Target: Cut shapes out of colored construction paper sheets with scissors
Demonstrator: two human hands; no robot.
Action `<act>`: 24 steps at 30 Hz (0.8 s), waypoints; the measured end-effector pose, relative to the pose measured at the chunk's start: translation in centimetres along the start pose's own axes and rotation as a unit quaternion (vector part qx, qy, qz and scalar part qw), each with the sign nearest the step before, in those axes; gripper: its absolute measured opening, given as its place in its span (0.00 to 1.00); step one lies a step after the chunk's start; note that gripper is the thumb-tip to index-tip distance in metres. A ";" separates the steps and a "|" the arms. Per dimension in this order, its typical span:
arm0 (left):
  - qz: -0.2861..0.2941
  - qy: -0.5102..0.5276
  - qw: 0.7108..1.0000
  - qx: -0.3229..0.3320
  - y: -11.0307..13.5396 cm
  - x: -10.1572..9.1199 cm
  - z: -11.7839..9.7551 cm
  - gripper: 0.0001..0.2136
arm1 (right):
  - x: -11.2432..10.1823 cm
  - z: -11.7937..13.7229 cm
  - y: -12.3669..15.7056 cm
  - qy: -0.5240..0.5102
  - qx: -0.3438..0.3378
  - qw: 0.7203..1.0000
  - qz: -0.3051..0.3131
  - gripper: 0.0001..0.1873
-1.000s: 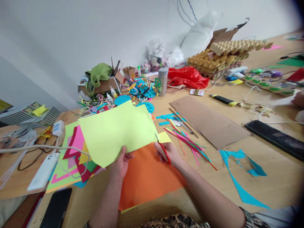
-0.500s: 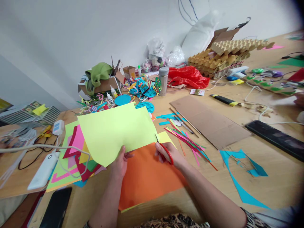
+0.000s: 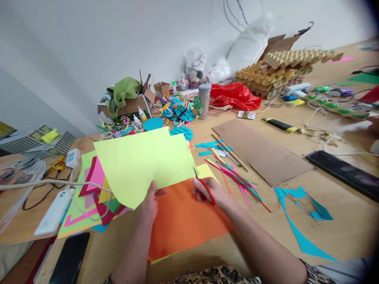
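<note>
My left hand (image 3: 151, 201) pinches the lower edge of a light yellow-green sheet of paper (image 3: 145, 163), thumb on top. In my right hand (image 3: 211, 190) are red-handled scissors (image 3: 211, 194), their blades at the sheet's right edge near its lower corner. The upper right of that sheet has a stepped notch. Below both hands an orange sheet of paper (image 3: 186, 225) lies on the table, with a pale yellow piece (image 3: 206, 172) showing by its upper right corner. Thin coloured paper strips (image 3: 237, 179) lie just right of the scissors.
Coloured paper scraps (image 3: 99, 193) and a white power bank (image 3: 53, 213) lie left; a black phone (image 3: 71, 258) is nearer. Right are a cardboard sheet (image 3: 257, 150), a utility knife (image 3: 280, 124) and blue offcuts (image 3: 302, 228). A steel flask (image 3: 204, 103) and egg trays (image 3: 275, 73) stand behind.
The yellow-green sheet has shifted and tilted slightly, its left edge a little further left. The scissors stay at its right edge; both hands have barely moved.
</note>
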State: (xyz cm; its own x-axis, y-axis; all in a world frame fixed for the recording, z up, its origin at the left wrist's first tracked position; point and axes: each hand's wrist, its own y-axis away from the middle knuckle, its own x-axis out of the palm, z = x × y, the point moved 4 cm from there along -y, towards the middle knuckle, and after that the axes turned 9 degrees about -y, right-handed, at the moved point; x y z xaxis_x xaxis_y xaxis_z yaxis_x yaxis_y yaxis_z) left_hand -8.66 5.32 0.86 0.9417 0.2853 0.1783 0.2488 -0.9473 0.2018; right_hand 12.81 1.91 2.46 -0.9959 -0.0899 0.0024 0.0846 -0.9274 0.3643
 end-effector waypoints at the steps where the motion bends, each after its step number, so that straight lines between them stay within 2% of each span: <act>1: 0.002 -0.005 1.000 0.002 0.0 0.0 0.0 0.19 | 0.0 0.0 0.0 0.000 0.001 1.000 -0.001 0.34; 7: 0.017 0.002 1.000 0.025 0.2 0.2 -0.3 0.25 | -0.2 -0.2 -0.2 -0.006 0.006 1.000 -0.025 0.31; 12: 0.019 0.017 1.000 0.014 0.2 0.4 -0.5 0.22 | -0.3 -0.7 -0.6 -0.010 0.007 0.999 -0.037 0.27; 19: 0.032 0.019 0.999 0.023 0.4 0.4 -0.7 0.24 | -0.2 -0.5 -0.4 -0.013 0.009 0.999 -0.043 0.27; 24: 0.034 0.012 0.999 0.006 0.4 0.5 -0.6 0.18 | -0.3 -0.4 -0.3 -0.013 0.020 0.998 -0.052 0.27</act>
State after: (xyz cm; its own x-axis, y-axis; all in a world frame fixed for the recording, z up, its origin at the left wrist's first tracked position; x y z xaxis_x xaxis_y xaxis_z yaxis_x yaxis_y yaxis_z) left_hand -8.22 5.21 1.59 0.9509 0.2233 0.2145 0.1869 -0.9662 0.1774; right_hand 13.07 2.09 1.95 -0.9998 0.0170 -0.0137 -0.0211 -0.9156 0.4015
